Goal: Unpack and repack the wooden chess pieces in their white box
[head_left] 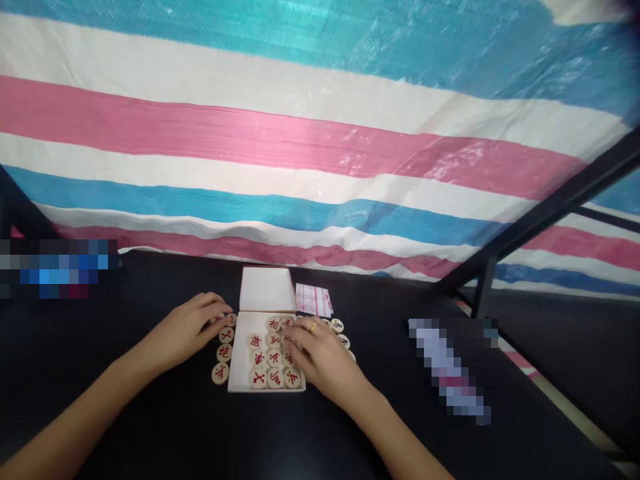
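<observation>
A shallow white box (243, 363) lies with its lid (267, 289) folded back, holding rows of round wooden Chinese chess pieces (273, 358) with red characters. My left hand (193, 327) is left of the box, thumb and fingers closed around a red-marked Chinese chess piece (217, 318) at the top of a column of loose ones (224, 353). My right hand (323, 350) reaches over the box's right side. Its fingertips close on a Chinese chess piece (287, 338) in the right column, which they partly cover. Pieces with black characters (337, 325) sit right of the box, partly hidden by this hand.
A folded paper with red lines (314, 300) lies beside the lid on the black table (175, 427). Blurred-out items rest at the right (447, 370) and far left (60, 267). Dark metal bars (530, 210) and a striped plastic sheet (300, 147) stand behind.
</observation>
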Action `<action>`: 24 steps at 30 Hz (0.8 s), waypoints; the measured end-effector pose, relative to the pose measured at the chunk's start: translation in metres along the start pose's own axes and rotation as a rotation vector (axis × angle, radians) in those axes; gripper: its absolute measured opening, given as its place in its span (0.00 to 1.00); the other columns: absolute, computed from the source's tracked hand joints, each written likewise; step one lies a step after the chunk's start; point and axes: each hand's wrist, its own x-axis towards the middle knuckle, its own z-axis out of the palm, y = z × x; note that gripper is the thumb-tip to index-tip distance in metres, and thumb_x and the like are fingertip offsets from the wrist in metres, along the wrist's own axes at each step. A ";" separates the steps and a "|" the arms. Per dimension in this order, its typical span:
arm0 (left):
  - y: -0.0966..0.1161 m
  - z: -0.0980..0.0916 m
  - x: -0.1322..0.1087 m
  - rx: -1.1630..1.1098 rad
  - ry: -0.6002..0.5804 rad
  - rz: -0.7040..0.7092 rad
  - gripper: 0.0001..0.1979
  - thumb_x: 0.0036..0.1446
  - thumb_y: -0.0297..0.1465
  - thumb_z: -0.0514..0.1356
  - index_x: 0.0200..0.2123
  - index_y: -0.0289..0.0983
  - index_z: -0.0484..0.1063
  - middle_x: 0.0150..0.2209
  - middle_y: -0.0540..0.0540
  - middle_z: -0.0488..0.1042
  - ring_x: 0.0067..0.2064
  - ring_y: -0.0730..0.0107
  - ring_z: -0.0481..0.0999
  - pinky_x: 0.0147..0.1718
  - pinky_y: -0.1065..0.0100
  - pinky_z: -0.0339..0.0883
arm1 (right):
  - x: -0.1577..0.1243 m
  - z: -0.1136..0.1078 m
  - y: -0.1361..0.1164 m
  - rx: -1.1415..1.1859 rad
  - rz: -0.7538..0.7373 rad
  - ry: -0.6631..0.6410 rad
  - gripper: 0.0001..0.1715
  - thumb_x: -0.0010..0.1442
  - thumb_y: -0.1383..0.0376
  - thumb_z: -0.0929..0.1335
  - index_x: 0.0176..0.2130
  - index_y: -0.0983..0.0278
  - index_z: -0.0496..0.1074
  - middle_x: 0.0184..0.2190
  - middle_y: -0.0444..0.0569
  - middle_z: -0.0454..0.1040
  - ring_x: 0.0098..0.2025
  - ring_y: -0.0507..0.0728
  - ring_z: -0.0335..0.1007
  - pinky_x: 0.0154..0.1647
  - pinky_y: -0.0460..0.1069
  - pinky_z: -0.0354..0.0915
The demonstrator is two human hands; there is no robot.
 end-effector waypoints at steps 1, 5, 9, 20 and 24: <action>0.007 0.002 0.000 0.020 -0.006 0.050 0.17 0.65 0.39 0.48 0.43 0.41 0.74 0.43 0.47 0.73 0.45 0.65 0.72 0.47 0.65 0.64 | 0.000 -0.003 0.004 -0.009 0.063 -0.003 0.12 0.64 0.67 0.62 0.43 0.62 0.73 0.39 0.52 0.74 0.42 0.58 0.69 0.45 0.53 0.66; 0.032 0.017 -0.002 0.102 0.009 0.225 0.13 0.65 0.33 0.50 0.44 0.41 0.74 0.44 0.45 0.75 0.47 0.62 0.70 0.47 0.61 0.64 | 0.000 -0.012 0.017 -0.003 0.237 -0.071 0.12 0.63 0.67 0.62 0.44 0.61 0.73 0.37 0.49 0.76 0.38 0.57 0.73 0.41 0.51 0.67; 0.037 0.034 -0.001 0.165 0.071 0.276 0.14 0.63 0.27 0.51 0.46 0.40 0.73 0.49 0.43 0.74 0.53 0.59 0.69 0.54 0.53 0.58 | 0.002 -0.013 0.015 0.011 0.258 -0.149 0.12 0.63 0.66 0.63 0.43 0.61 0.73 0.36 0.48 0.77 0.37 0.56 0.74 0.39 0.49 0.66; 0.032 0.040 0.006 0.098 0.010 0.193 0.10 0.63 0.34 0.54 0.36 0.44 0.76 0.34 0.51 0.80 0.48 0.64 0.72 0.62 0.48 0.42 | -0.008 -0.036 0.068 -0.112 0.393 0.043 0.13 0.62 0.67 0.61 0.41 0.62 0.73 0.38 0.51 0.78 0.39 0.58 0.75 0.42 0.51 0.67; 0.035 0.039 0.008 0.080 -0.015 0.182 0.10 0.62 0.34 0.55 0.35 0.42 0.76 0.33 0.51 0.79 0.43 0.67 0.74 0.62 0.49 0.42 | -0.014 -0.037 0.092 -0.136 0.592 -0.041 0.12 0.61 0.69 0.62 0.38 0.63 0.74 0.32 0.51 0.78 0.35 0.58 0.76 0.34 0.49 0.69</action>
